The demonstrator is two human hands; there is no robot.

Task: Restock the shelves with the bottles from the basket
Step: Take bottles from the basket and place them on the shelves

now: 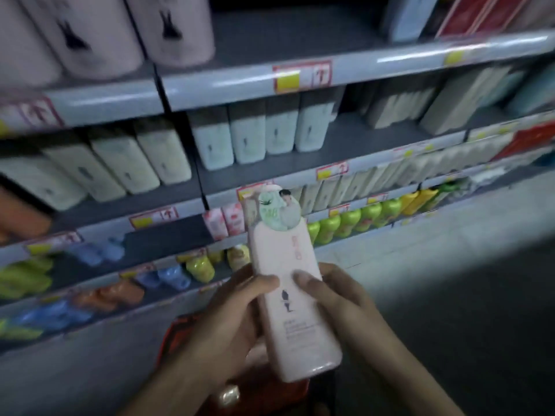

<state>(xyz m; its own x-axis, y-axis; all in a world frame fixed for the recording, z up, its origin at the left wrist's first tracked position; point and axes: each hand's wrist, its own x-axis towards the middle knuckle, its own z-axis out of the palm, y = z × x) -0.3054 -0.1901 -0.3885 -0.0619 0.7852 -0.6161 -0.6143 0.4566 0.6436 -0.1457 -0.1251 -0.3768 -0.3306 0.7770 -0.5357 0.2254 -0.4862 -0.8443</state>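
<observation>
A tall pink bottle (292, 295) with a round green sticker near its top is held upright in front of the shelves. My left hand (231, 313) grips its left side, thumb across the front. My right hand (333, 298) grips its right side, thumb on the front as well. Below the hands, the red basket (177, 334) shows partly, mostly hidden by my arms. Similar large pink bottles (177, 28) stand on the top shelf at the upper left.
Grey shelves (240, 82) run across the view with price tags on their edges. Pale green and cream bottles (246, 136) fill the middle shelf. Green, yellow, blue and orange bottles (348, 223) line the low shelves. Light floor tiles (450, 250) lie to the right.
</observation>
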